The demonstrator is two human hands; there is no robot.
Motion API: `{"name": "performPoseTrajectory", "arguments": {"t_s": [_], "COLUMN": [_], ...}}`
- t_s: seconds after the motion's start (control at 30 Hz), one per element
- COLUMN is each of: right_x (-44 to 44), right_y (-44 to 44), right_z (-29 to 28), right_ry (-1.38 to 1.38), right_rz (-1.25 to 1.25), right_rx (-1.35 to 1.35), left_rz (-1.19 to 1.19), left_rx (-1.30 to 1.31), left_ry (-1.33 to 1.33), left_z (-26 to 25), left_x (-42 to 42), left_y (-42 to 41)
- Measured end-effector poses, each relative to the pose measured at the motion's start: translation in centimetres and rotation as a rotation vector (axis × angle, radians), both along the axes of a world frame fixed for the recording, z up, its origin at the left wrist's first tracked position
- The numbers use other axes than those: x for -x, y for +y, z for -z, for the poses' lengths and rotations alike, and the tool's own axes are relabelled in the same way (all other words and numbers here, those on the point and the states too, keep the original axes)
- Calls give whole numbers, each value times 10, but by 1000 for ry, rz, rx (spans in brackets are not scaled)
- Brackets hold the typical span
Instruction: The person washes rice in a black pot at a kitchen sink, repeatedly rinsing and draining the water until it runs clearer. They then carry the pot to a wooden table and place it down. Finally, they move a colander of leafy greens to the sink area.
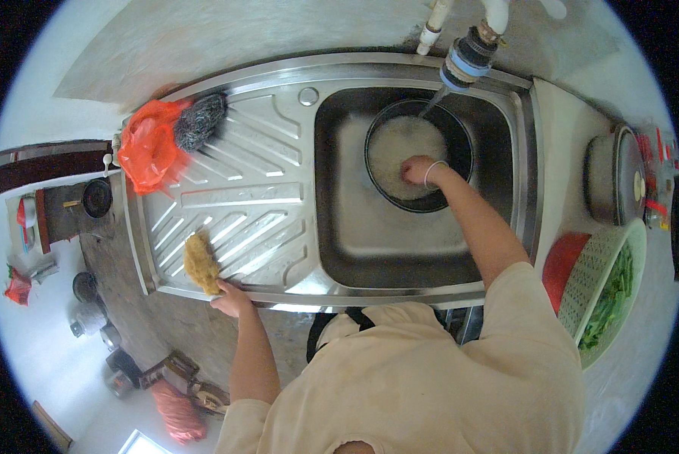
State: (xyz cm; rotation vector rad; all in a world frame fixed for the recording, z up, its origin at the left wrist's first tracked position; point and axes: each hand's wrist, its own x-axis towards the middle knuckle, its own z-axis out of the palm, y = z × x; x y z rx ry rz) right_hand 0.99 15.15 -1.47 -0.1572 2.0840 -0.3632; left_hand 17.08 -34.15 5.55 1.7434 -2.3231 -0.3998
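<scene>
Inside the sink basin (pixel 367 249) stands a round dark pot (pixel 463 142), and cloudy water with what looks like rice (pixel 399 133) fills its lower part. My right hand (pixel 420 170), with a white band at the wrist, dips into the pot; its fingers are bent and partly hidden. A thin stream of water (pixel 434 101) runs from the tap (pixel 464 65) into the pot's far side. At the front rim of the steel drainboard (pixel 243 193) rests my left hand (pixel 234 299), its fingers partly hidden by the edge. Close to its fingertips lies a yellowish scrubbing pad (pixel 201 264).
An orange-red plastic bag (pixel 149 147) and a grey wire scourer (pixel 200 122) sit at the drainboard's far left corner. Right of the sink are a lidded pot (pixel 606 176), a red bowl (pixel 563 267) and a green colander (pixel 586 284) of leafy greens (pixel 611 301).
</scene>
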Motion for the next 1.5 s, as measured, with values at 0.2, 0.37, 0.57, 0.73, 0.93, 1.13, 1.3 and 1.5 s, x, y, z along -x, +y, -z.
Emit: {"name": "performPoseTrajectory", "arguments": {"t_s": [0.2,0.37,0.57,0.73,0.93,1.13,1.3,1.5], "right_x": [-12,-3,-6,-15,-8,-8,-5,-10], "right_y": [-11,9,-1,13,1,-34,0,29], "right_z": [24,31,3,12,16,40,73,29], "right_ry": [134,437,-109,236,379,226,475,354], "right_rz": [295,491,-192,366,357,314,654,827], "right_rx": [250,-84,82,28,44,195,73,-176], "left_rz": [-9,14,-15,-13,29,-5,-6,30], "left_rx": [-72,-19,-9,-36,26,-18,-46,-9], "left_ry": [15,3,-3,14,6,-7,-1,26], "left_z": [-12,-4,-3,-8,-2,-1,-4,3], "left_x": [4,0,3,3,0,2,0,-2], "left_y": [9,3,6,8,5,-1,2,0]}}
